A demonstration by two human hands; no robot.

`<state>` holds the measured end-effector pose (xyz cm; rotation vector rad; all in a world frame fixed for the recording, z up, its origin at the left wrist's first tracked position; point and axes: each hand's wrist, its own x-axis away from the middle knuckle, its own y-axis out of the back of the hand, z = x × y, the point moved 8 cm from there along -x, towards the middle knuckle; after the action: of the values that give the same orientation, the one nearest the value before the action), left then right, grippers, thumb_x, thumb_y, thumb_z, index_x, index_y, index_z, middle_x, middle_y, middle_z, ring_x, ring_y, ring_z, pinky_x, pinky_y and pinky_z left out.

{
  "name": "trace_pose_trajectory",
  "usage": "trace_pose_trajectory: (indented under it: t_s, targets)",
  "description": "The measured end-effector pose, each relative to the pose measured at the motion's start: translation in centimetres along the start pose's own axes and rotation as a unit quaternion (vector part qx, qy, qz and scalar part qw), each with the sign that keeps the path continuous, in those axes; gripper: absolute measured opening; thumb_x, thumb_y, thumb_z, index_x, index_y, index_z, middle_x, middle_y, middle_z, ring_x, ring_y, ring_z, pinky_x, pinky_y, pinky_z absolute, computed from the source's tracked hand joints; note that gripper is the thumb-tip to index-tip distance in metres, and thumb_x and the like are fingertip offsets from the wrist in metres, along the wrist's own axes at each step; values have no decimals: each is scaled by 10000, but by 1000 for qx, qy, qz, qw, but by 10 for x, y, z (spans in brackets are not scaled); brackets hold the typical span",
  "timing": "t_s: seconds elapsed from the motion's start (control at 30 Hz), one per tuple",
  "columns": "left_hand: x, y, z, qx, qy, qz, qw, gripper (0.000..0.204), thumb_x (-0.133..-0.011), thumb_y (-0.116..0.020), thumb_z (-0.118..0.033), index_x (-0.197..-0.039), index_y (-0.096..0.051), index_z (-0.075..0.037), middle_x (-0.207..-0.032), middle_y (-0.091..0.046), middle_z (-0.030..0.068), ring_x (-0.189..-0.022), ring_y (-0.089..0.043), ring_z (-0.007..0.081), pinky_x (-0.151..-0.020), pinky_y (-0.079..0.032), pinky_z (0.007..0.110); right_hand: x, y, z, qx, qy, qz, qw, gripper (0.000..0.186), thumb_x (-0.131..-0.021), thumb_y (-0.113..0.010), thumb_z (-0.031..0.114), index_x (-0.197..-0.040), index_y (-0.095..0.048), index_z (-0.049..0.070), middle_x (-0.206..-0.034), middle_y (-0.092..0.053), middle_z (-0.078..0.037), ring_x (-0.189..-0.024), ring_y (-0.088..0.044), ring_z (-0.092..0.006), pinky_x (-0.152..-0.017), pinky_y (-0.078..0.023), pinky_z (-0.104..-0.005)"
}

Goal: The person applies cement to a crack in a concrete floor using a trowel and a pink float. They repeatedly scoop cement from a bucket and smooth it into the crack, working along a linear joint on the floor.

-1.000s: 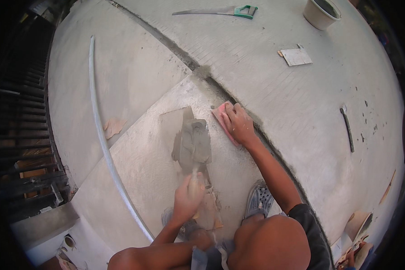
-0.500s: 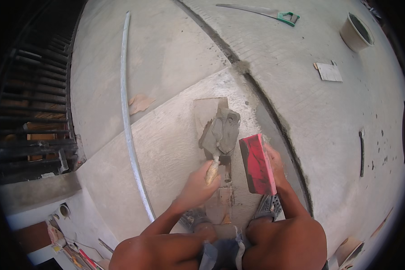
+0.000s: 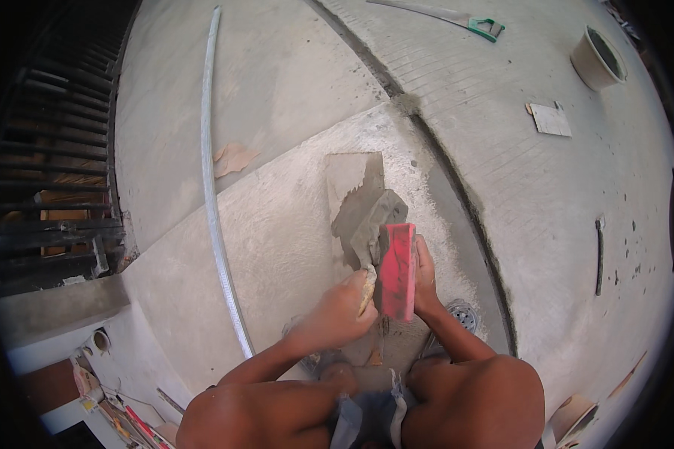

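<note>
My left hand (image 3: 335, 313) is closed round the pale, mortar-smeared handle of a trowel (image 3: 368, 290). Grey wet mortar (image 3: 380, 213) coats the trowel's blade, which points away from me. Just to its right, my right hand (image 3: 424, 278) grips a red hand float (image 3: 399, 271), held on edge with its red, grey-smudged side toward the trowel. The float overlaps the near end of the blade; whether they touch, I cannot tell. Below lies a flat rectangular board (image 3: 344, 168), partly covered with wet mortar. My fingers behind the float are mostly hidden.
A long metal straightedge (image 3: 210, 150) lies on the concrete floor at left, near a black barred gate (image 3: 52, 157). A dark groove (image 3: 457, 176) crosses the floor at right. Beyond it are a handsaw (image 3: 483, 28), a mortar bucket (image 3: 597, 60), a white card (image 3: 550, 120) and a dark bar (image 3: 600, 256).
My right hand has brought the red float leftward, beside the trowel, and turned it more upright. The trowel has tilted, and its mortar load has shifted shape. The view has moved slightly.
</note>
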<state>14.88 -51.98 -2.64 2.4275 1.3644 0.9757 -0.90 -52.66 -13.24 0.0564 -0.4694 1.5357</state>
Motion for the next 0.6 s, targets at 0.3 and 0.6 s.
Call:
trace_pose_trajectory:
  t_s: [0.3,0.6]
  targets:
    - [1,9,-8,58,38,136,988,358,-936,-607,-155,-1215,-534,58,-991,-650,299,-931,-660,446,-852,-523,510,-21,19,53,200,49,194,959,346,-1129,-514,223,-1275,-689,-37,-1135,-728,-123,-1019,-649,-169,-938,-511,-313]
    - [0,7,-5,89,0,96,991,366,-949,-618,-201,-1222,-557,36,-890,-666,186,-789,-670,286,-748,-537,416,-24,50,58,109,-31,206,972,390,-1096,-604,287,-1263,-709,-50,-1033,-717,-55,-966,-630,-128,-879,-503,-300]
